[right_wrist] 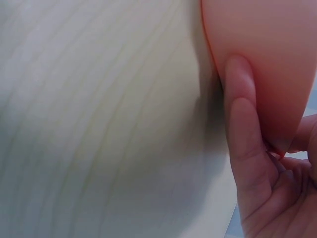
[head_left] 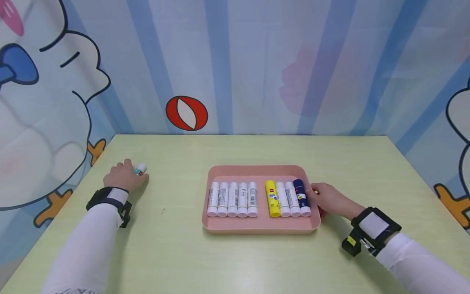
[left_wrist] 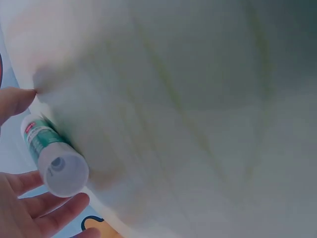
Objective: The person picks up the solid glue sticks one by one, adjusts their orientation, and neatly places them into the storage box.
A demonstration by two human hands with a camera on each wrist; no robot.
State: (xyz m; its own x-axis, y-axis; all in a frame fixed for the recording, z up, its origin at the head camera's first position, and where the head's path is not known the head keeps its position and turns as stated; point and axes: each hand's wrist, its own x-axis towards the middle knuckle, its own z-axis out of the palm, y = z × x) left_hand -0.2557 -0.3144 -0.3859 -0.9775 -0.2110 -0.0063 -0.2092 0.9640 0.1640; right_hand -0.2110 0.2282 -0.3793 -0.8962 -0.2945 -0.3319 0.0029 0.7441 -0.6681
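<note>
On the left of the table, my left hand (head_left: 124, 177) is spread around a white glue stick (head_left: 140, 169) with a green label. In the left wrist view, the thumb stands apart from this glue stick (left_wrist: 52, 153), while the other fingers lie close along its opposite side; whether they touch it is unclear. My right hand (head_left: 328, 199) grips the right edge of a pink tray (head_left: 261, 226), fingers against its outer wall and underside (right_wrist: 262, 64). Inside the tray lie several white glue sticks (head_left: 233, 199) on the left, and a yellow one (head_left: 272, 198), two white ones (head_left: 287, 199) and a navy one (head_left: 301, 197) on the right.
The pale wooden table (head_left: 176, 253) ends at a striped blue curtain (head_left: 249, 73) behind it. A gap separates the two groups in the tray. Both wrists wear black straps with small devices (head_left: 374, 228).
</note>
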